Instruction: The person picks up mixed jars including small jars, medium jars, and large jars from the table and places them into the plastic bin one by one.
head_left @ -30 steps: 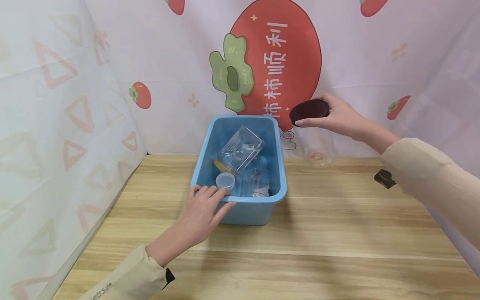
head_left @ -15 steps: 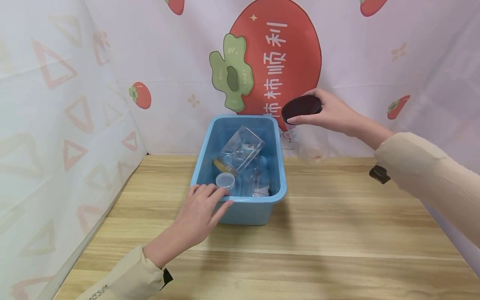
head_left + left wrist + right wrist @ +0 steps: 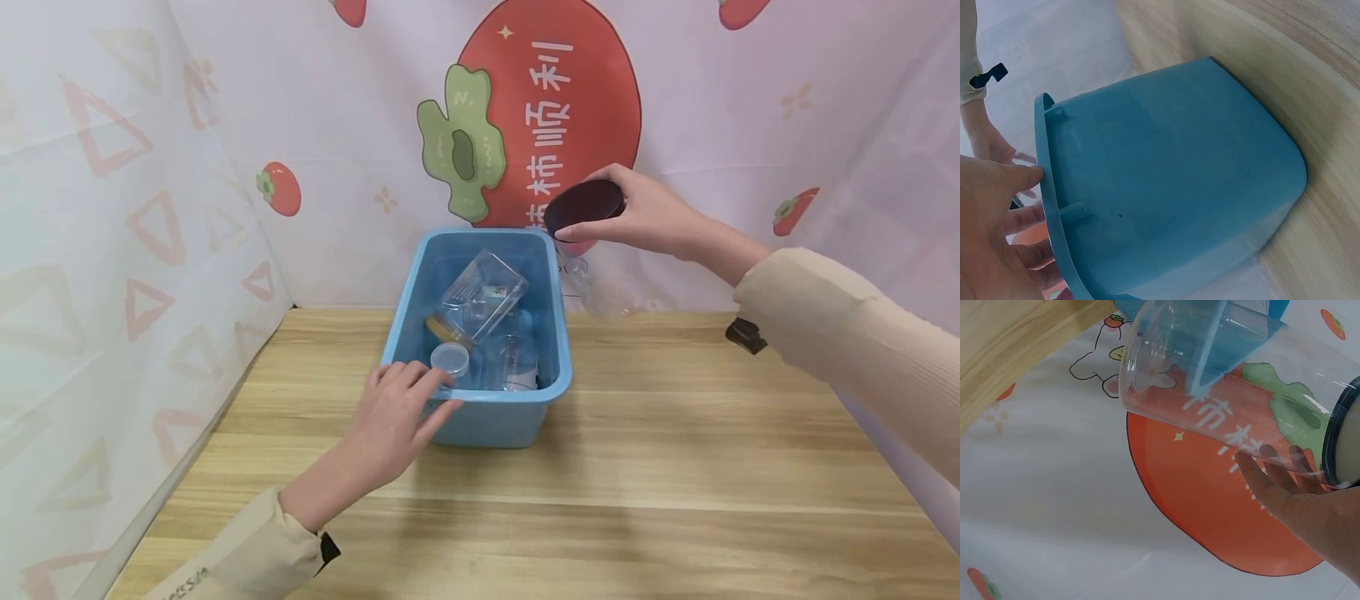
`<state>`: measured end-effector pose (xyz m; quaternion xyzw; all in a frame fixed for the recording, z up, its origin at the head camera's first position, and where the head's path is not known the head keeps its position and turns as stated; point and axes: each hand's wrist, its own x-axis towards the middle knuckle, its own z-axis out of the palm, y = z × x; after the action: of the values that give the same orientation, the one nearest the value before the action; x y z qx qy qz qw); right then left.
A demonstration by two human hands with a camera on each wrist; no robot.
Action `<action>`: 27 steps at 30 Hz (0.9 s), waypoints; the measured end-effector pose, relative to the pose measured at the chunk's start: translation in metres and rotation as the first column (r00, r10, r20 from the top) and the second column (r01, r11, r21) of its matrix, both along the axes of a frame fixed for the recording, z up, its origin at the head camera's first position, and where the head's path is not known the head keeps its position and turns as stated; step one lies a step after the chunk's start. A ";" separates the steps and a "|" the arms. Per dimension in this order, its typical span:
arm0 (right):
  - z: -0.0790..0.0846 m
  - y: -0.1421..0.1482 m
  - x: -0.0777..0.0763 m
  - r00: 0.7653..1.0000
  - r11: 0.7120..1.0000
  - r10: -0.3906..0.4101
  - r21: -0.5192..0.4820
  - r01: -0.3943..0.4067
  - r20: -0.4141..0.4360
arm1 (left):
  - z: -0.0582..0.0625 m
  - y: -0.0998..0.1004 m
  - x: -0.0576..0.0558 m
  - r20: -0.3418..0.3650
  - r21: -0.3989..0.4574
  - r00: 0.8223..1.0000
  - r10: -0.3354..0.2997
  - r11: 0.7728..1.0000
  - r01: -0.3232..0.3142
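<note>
A clear plastic jar with a black lid hangs tilted in the air beside the right edge of a blue plastic bin. My right hand grips it near the lid, thumb on the near side. At the bin's near rim is my left hand. In the left wrist view its thumb presses the rim from outside, while the other fingers reach over to the inner side. Inside the bin lie a clear rectangular container, a small jar with a whitish lid and a clear bottle.
The bin stands on a wooden table near its back edge. Behind hangs a white cloth printed with persimmons, and another patterned cloth rises on the left.
My right hand has moved left and slightly up with the jar, bringing it closer to the bin. The jar tilts more now. My left hand stays at the rim, shifting only slightly.
</note>
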<state>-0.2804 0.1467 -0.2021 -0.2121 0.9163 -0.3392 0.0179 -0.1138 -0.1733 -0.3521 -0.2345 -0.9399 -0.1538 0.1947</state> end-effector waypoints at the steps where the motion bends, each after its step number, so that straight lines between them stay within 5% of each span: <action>1: 0.001 -0.001 0.000 1.000 1.000 -0.001 0.004 0.001 0.001 | 0.001 0.000 0.000 0.001 0.001 1.000 0.002 1.000 -0.002; 16: 0.011 -0.019 0.000 1.000 1.000 0.007 0.023 -0.007 0.014 | 0.003 -0.004 -0.001 -0.006 0.005 1.000 -0.017 1.000 0.017; 27: 0.017 -0.034 0.000 1.000 0.999 0.015 0.032 -0.014 -0.009 | 0.003 -0.004 -0.002 0.060 -0.007 0.998 -0.021 1.000 0.021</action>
<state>-0.2799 0.1125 -0.1852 -0.2200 0.9201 -0.3235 0.0195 -0.1160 -0.1776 -0.3492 -0.2404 -0.9434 -0.1593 0.1636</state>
